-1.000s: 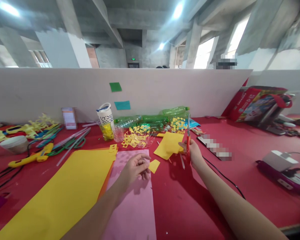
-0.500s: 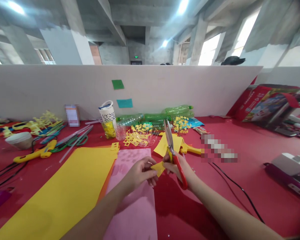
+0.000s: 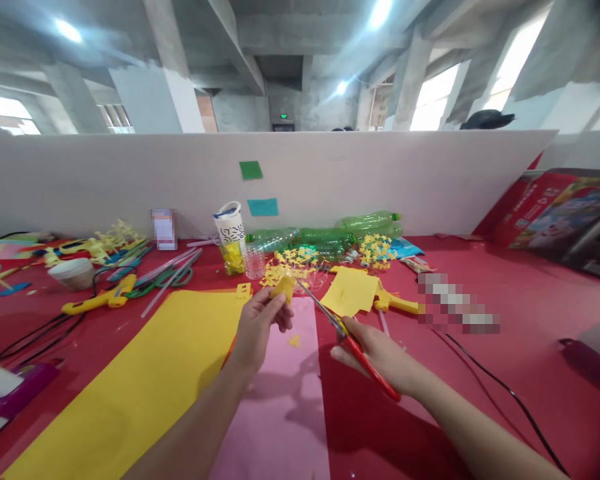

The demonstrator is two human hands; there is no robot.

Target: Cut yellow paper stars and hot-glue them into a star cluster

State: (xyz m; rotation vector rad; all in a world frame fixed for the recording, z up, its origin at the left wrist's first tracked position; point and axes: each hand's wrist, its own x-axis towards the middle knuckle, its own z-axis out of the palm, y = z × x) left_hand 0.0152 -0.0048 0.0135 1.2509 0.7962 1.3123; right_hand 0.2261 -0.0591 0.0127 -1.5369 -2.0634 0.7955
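My left hand (image 3: 266, 320) pinches a small yellow paper piece (image 3: 284, 288) above the top of the pink sheet (image 3: 275, 407). To its right, my right hand (image 3: 377, 353) is wrapped round the red-handled scissors (image 3: 363, 357), whose blades point up and left toward the piece. A gap shows between the blade tips and the paper. A small yellow scrap (image 3: 295, 341) is on the pink sheet below my left hand. Beyond the scissors lies a yellow square sheet (image 3: 353, 291). A large yellow sheet (image 3: 130, 373) is spread at the left.
Yellow stars (image 3: 287, 265) lie behind my left hand, near green bottles (image 3: 325, 237) and a white patterned cup (image 3: 230, 227). Yellow glue guns (image 3: 397, 303) with black cables lie on both sides. Green-handled scissors (image 3: 180, 277) are at the back left. A pale partition (image 3: 405, 167) stands behind.
My left hand has moved up and left with the yellow piece. The scissors have tilted left and lowered, apart from that hand. A small scrap now shows on the pink sheet. The view has shifted left.
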